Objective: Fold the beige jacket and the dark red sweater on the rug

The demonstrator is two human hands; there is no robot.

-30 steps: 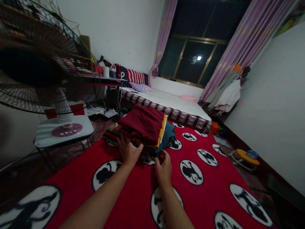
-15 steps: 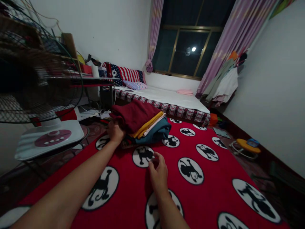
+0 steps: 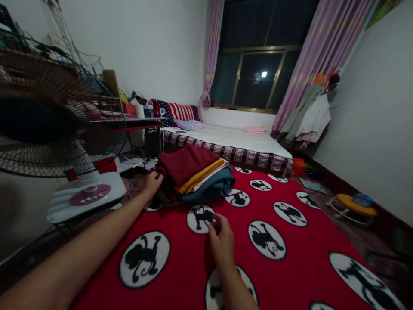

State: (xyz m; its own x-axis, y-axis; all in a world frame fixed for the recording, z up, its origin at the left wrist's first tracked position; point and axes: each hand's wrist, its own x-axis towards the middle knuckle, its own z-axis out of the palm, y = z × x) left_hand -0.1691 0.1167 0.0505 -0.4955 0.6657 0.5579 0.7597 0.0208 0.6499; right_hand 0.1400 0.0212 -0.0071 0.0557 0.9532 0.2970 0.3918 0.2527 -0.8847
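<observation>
A stack of folded clothes lies on the red blanket [image 3: 187,271], which is printed with black monkey figures in white circles. On top is a maroon garment [image 3: 190,165]; below it show a mustard-yellow garment [image 3: 201,175], a pale pink layer and a teal garment [image 3: 211,187]. Dark patterned cloth shows under the stack's left side. My left hand [image 3: 152,183] is at the left edge of the stack, beside the maroon garment, fingers loosely bent and partly hidden. Just over the blanket, in front of the stack, my right hand [image 3: 223,237] holds nothing, thumb and fingers apart.
An electric fan [image 3: 58,116] stands close on the left, its blades blurred. Behind it is a cluttered desk [image 3: 142,122]. A bed [image 3: 226,137] lies under the window. On the right are a yellow stool [image 3: 355,204] and hanging clothes [image 3: 314,116].
My left hand has drawn slightly left, away from the maroon garment's edge. My right hand stays in front of the stack. The whole view has shifted a little.
</observation>
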